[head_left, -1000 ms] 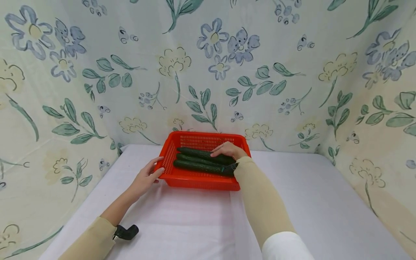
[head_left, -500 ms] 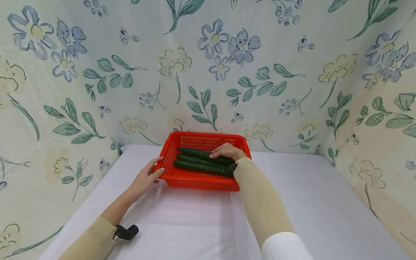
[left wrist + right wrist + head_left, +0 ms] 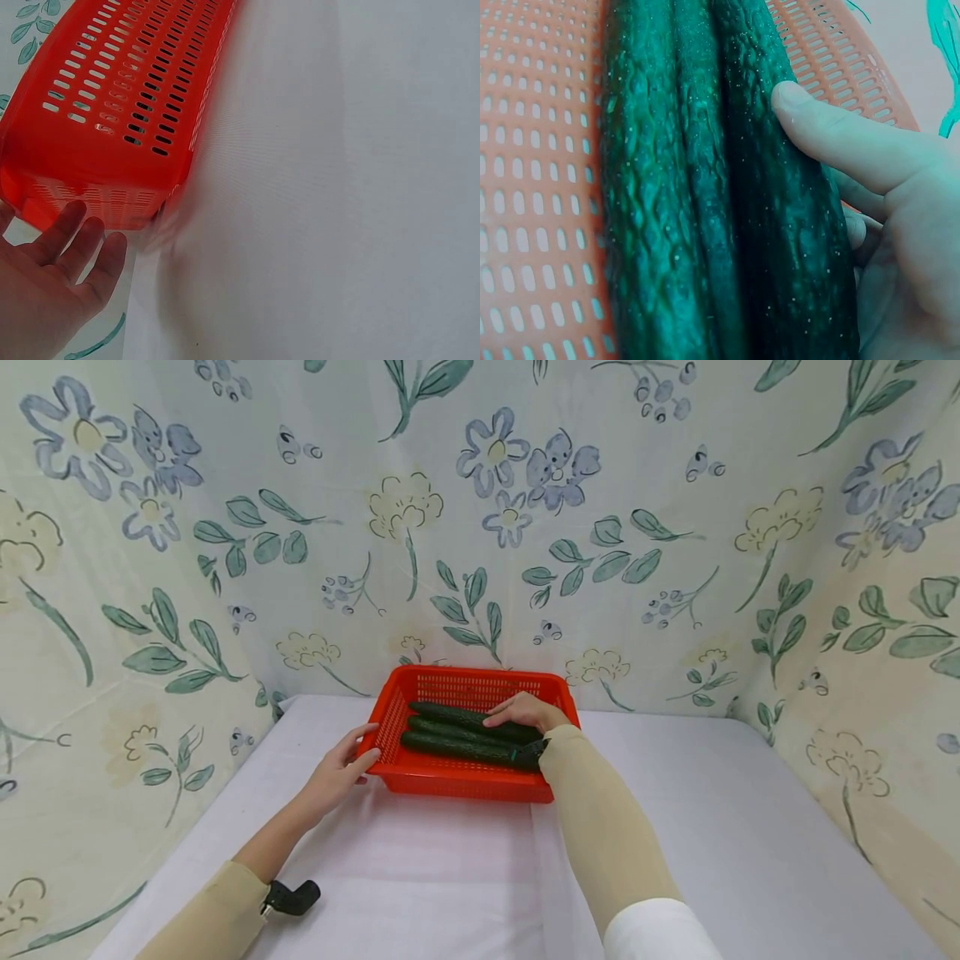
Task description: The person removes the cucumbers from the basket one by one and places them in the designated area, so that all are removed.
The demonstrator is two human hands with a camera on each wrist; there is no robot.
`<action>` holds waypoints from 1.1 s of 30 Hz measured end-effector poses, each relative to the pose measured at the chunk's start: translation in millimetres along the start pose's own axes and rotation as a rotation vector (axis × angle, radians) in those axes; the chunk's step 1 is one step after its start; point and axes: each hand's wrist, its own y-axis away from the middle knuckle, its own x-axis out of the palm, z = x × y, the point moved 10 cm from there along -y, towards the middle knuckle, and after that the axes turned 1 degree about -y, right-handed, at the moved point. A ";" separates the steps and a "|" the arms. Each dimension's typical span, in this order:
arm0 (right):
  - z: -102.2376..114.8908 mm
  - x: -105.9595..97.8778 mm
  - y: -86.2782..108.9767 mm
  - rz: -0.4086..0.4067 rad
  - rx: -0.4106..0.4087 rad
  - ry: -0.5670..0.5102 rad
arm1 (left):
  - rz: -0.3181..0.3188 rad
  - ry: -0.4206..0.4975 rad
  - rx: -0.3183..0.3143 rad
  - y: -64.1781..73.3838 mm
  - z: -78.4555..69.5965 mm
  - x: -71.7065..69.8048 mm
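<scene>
With twelve o'clock pointing away from the person, a red basket is standing on the white-covered bench, near its twelve o'clock edge. Inside, three dark green cucumbers are lying side by side, stretching roughly from nine o'clock to three and tilting slightly toward four. The far cucumber is lying on the twelve o'clock side, the near cucumber on the six o'clock side, and the middle cucumber is running between them.

The right hand is reaching in at the basket's two o'clock and grasping the far cucumber, its thumb pressing on top and its fingers passing down the twelve o'clock side. The left hand is resting between eight and nine o'clock, not clenched: its thumb and a finger are touching the rim, while other fingers are spreading just outside the end wall.

Beige sleeves are covering both forearms. A floral curtain is hanging at twelve o'clock, beyond the bench.
</scene>
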 end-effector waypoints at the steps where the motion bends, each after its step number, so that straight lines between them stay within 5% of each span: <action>1: -0.1 0.1 0.2 0.000 0.000 0.006 | 0.001 0.001 0.002 0.1 0.1 0.0; 6: 0.0 -0.9 0.1 -0.010 -0.009 0.035 | -0.011 -0.005 0.014 -5.4 10.8 -0.5; 18: 5.7 -0.4 0.6 -0.017 -0.040 0.014 | -0.003 0.016 0.005 -4.0 8.7 -0.8; 28: 1.6 4.0 -1.5 0.006 -0.036 0.041 | 0.009 0.029 -0.001 12.3 -22.1 0.2; 33: 0.5 2.9 -1.3 -0.009 -0.028 0.043 | 0.005 0.020 0.010 13.6 -23.8 0.9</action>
